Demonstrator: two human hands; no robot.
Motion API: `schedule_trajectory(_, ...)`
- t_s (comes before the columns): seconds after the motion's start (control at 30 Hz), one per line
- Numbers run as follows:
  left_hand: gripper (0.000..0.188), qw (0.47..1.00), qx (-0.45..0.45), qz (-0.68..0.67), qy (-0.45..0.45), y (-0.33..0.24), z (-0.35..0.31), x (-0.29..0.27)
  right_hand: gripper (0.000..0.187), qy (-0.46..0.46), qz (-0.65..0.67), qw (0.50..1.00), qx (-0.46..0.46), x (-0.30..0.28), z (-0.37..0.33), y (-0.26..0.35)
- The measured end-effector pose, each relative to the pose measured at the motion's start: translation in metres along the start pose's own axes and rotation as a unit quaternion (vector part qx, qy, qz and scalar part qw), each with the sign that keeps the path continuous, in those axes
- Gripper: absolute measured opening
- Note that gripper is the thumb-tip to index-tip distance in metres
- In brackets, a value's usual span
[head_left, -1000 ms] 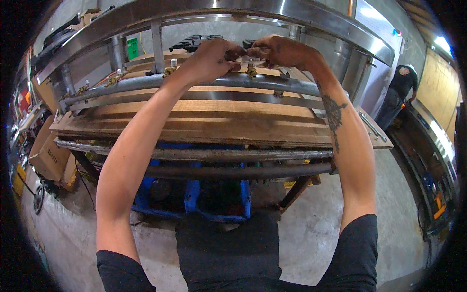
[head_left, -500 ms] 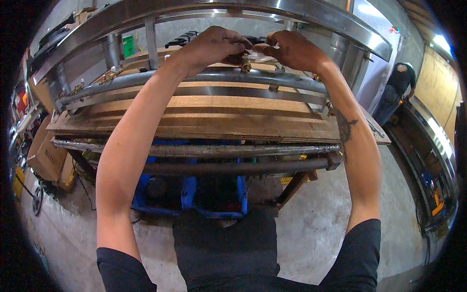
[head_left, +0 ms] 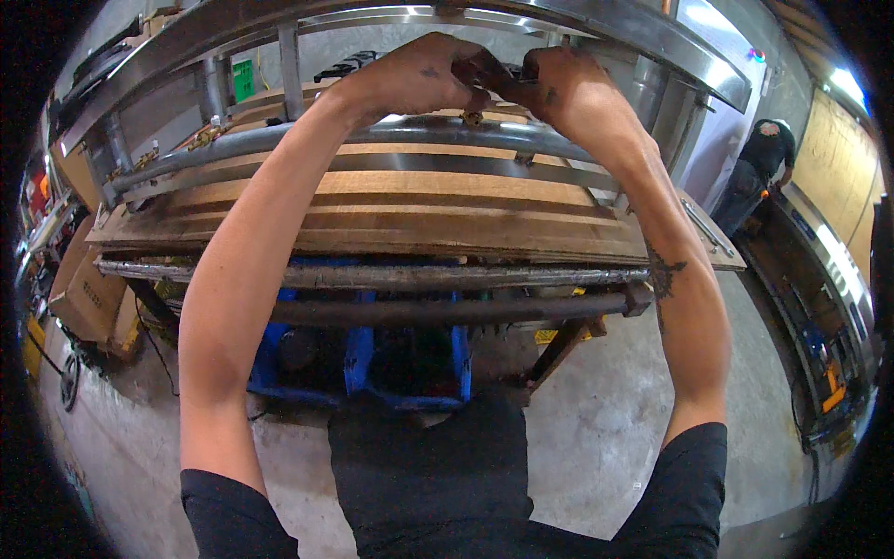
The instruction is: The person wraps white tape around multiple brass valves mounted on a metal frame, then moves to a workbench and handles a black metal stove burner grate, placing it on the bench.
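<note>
Both arms reach forward over a grey metal pipe (head_left: pixel 419 137) that runs across a steel frame (head_left: pixel 624 37). My left hand (head_left: pixel 424 74) is closed, its fingers curled in just above a brass valve (head_left: pixel 473 118) on the pipe. From the other side my right hand (head_left: pixel 570 91) meets it, fingers bent and pinched together. Their fingertips come together in shadow, and whatever they grip there is hidden. Only the front end of the valve shows below the fingers. More brass valves (head_left: pixel 207 137) sit along the pipe's left part.
Wooden boards (head_left: pixel 447 200) lie under the pipe on a metal-railed stand (head_left: pixel 466 277). Blue crates (head_left: pixel 357 359) stand beneath. A cardboard box (head_left: pixel 88 303) is at left. Tools (head_left: pixel 706 228) lie at the right corner. Another person (head_left: pixel 764 163) bends over a long steel unit (head_left: pixel 819 289) at far right.
My hands have drawn closer together above the valve, covering more of it. My right hand has turned, its back now facing me more. The view has shifted slightly.
</note>
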State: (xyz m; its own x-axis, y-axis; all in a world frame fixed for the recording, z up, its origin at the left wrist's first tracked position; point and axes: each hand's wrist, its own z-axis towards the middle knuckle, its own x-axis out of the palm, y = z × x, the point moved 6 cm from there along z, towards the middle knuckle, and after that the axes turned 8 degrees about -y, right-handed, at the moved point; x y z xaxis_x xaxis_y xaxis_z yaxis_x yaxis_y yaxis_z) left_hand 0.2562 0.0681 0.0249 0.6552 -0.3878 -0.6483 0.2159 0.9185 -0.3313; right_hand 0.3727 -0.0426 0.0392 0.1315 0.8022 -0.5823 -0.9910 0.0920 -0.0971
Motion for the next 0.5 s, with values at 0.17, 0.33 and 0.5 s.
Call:
schedule_trajectory(0.17,0.032,0.993,0.013,0.113,0.006,-0.016,0.004,0.003,0.059,0.002,0.002,0.999,0.041,0.006,0.003,-0.002)
schedule_trajectory(0.33,0.030,0.993,0.026,0.114,-0.008,-0.014,0.003,0.002,0.050,-0.009,0.033,0.999,0.020,-0.003,-0.002,-0.003)
schedule_trajectory(0.5,0.035,0.999,0.030,-0.004,-0.027,-0.004,-0.005,-0.012,0.053,0.021,0.188,0.982,0.011,-0.012,-0.018,-0.017)
